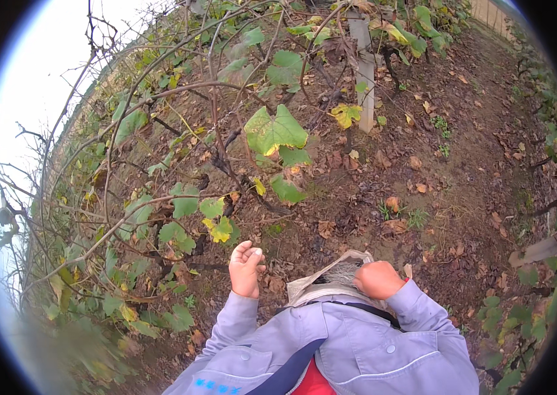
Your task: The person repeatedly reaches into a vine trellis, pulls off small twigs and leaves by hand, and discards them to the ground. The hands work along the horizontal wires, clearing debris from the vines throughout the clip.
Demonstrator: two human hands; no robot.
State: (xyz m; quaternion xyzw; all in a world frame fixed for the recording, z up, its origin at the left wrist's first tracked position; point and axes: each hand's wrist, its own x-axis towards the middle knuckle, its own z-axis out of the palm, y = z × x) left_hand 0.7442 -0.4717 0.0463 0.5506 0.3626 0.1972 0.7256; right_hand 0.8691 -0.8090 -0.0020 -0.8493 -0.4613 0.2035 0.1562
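Observation:
At my waist hangs an open fabric pouch point(305, 290), held by a dark belt point(369, 307). Inside it lies a bundle of thin, light-coloured wires or ties point(340, 273). My right hand point(379, 280) is closed at the pouch's right edge, over the bundle; whether its fingers hold a strand cannot be made out. A bit of red shows beside that wrist. My left hand point(246, 269) is raised left of the pouch, palm up with fingers curled, and nothing is plainly seen in it. Just above it hang yellow-green grape leaves point(219, 228) on a vine cane point(160, 199).
Tangled grapevine canes point(179, 90) and leaves point(276, 129) fill the left and upper middle. A pale post point(364, 84) stands among them. Brown soil with fallen leaves point(394, 226) runs along the right. More vines and a slab-like pale piece point(535, 252) are at the far right.

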